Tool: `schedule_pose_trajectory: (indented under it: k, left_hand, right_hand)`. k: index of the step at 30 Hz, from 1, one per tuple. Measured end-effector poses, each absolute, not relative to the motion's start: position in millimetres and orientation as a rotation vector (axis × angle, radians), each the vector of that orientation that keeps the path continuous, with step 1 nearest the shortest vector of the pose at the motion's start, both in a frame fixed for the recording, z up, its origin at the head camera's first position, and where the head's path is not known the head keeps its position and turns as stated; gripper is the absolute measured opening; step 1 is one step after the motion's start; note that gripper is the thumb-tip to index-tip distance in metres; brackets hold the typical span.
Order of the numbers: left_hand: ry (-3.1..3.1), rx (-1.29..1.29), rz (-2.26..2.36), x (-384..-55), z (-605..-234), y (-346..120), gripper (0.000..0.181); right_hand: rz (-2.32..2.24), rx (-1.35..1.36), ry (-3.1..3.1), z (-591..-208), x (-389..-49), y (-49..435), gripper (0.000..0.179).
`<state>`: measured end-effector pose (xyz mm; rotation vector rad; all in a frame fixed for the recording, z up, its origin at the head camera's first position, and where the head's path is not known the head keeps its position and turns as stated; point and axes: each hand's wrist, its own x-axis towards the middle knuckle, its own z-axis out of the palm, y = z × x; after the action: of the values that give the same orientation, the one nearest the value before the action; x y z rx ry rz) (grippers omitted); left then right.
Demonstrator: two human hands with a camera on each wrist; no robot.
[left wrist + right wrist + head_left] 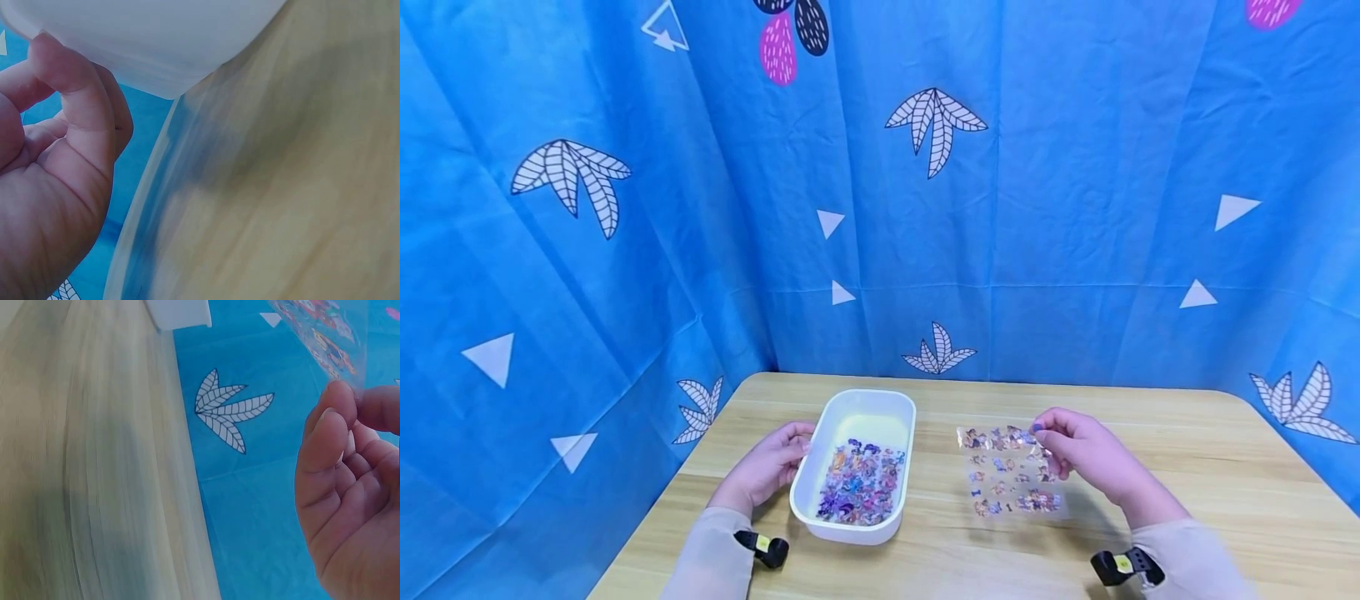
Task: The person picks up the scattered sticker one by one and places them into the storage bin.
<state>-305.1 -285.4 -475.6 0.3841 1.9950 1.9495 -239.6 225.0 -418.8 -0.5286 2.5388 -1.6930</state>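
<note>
My left hand [772, 461] grips the left side of a white plastic tub [888, 533]. In the left wrist view, curled fingertips [53, 59] meet the white wall of the tub. Several clear sheets of colourful stickers [861, 483] lie inside, toward its near end. My right hand [1086, 454] pinches the upper right corner of a transparent sticker sheet [1000, 467], printed with rows of small cartoon figures. That sheet hangs to the right of the tub, apart from it. In the right wrist view, thumb and fingers meet at the corner of the sheet [331, 340].
A light wood table [955, 567] lies beneath both hands. Blue curtain [1060, 208] with white leaves and triangles hangs behind it and along its left side. Black straps with small devices [767, 550] sit at both wrists.
</note>
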Motion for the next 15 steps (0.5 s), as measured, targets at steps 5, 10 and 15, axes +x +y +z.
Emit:
schedule_pose_trajectory:
  k: [5, 10, 15]
  left_hand:
    - [1.997, 0.373, 1.953, -305, -475, -285, 0.044]
    - [2.001, 0.371, 1.954, -305, -474, -285, 0.044]
    - [1.999, 0.364, 1.955, -304, -474, -285, 0.044]
  right_hand:
    - [-1.701, -0.492, 2.54, -419, -242, 218, 0.02]
    - [-1.714, -0.494, 2.525, -420, -245, 210, 0.02]
    - [-1.73, -0.495, 2.5, -421, -248, 202, 0.021]
